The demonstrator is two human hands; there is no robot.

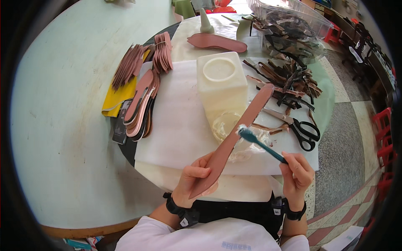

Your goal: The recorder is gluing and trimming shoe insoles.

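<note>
My left hand (196, 178) grips the heel end of a reddish-brown insole (234, 144), which slants up and to the right over the table. In my right hand (298, 172) is a dark teal toothbrush-like brush (266, 147), pinched at its handle. The brush head carries white paste and meets the insole's right edge around its middle. Just behind the insole stands a cream plastic jug (221, 85), its near part cut open and smeared with pale glue (226, 123). The insole hides part of this opening.
Left of the jug lie stacked insoles (142, 106), bundled brown pieces (162, 52), a yellow sheet (119, 98) and a dark phone-like object (120, 127). Black-handled scissors (303, 131) and dark scraps (289, 79) lie right. Behind are another insole (217, 42), a pale cone (205, 23) and a clear bin (293, 16).
</note>
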